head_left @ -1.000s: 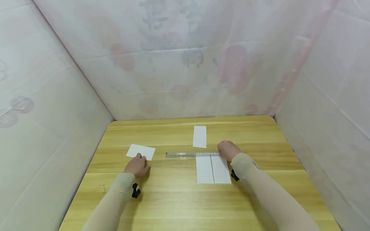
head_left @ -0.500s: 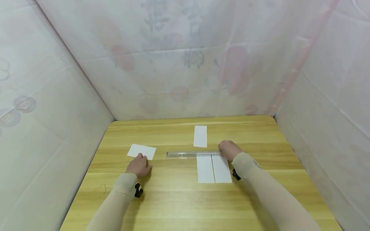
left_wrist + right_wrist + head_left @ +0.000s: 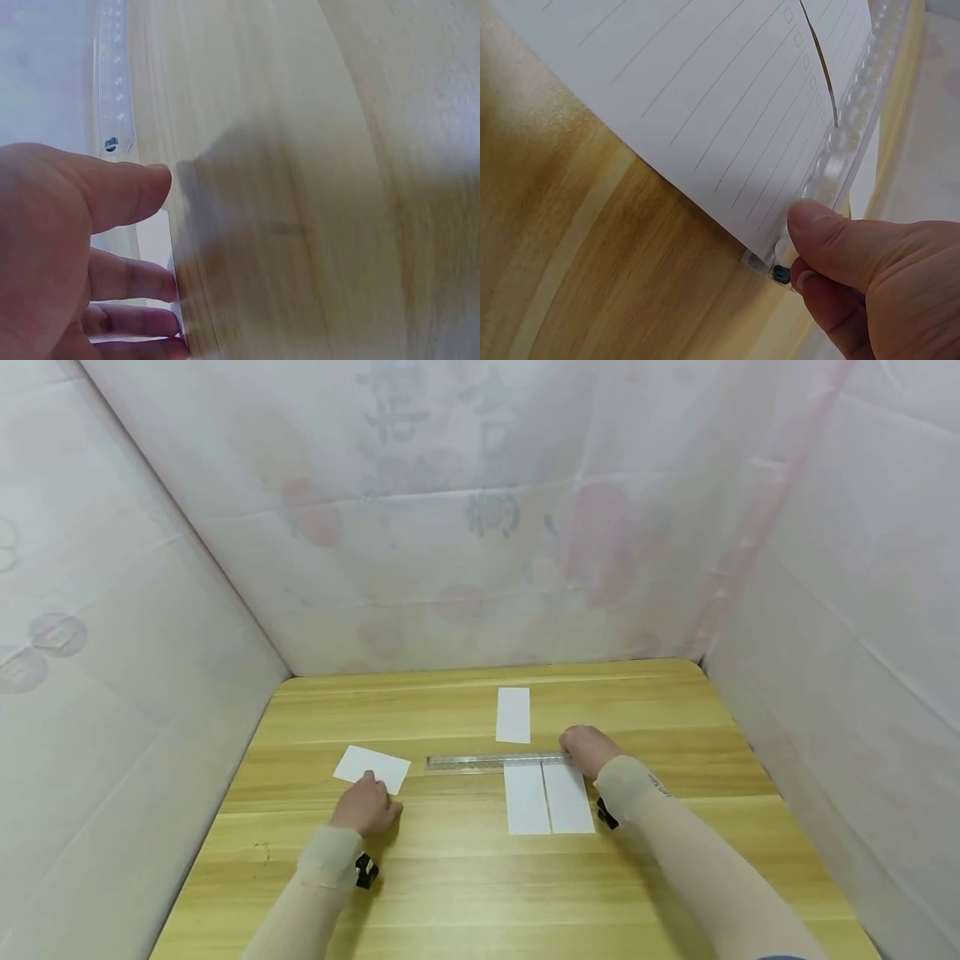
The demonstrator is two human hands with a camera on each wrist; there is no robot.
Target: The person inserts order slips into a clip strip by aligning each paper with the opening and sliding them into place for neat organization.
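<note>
On the wooden table (image 3: 465, 877) a clear plastic ruler (image 3: 495, 762) lies crosswise, and the right hand (image 3: 588, 749) is at its right end: in the right wrist view the thumb (image 3: 832, 240) presses down on the ruler's end (image 3: 821, 187) while the fingers curl beneath and behind, so the hand pinches the ruler rather than lying flat on it. Two lined paper strips (image 3: 549, 797) lie side by side just near of the ruler, their far edges tucked against or slightly under it (a narrow slit between them shows in the right wrist view), and a third strip (image 3: 513, 715) sits apart on the far side. The left hand (image 3: 366, 806) rests at the near edge of a separate white card (image 3: 372, 767), well to the left of the ruler; its wrist view shows the thumb (image 3: 124, 191) stretched out and the fingers loosely bent over the card's edge (image 3: 154, 240), though whether they grip it or only touch it I cannot tell. To do the work in hand well, I judge the ruler needs firm, even downward pressure so it cannot pivot about the one held end, and the strips' far edges should stay square to it before any pull or slide.
</note>
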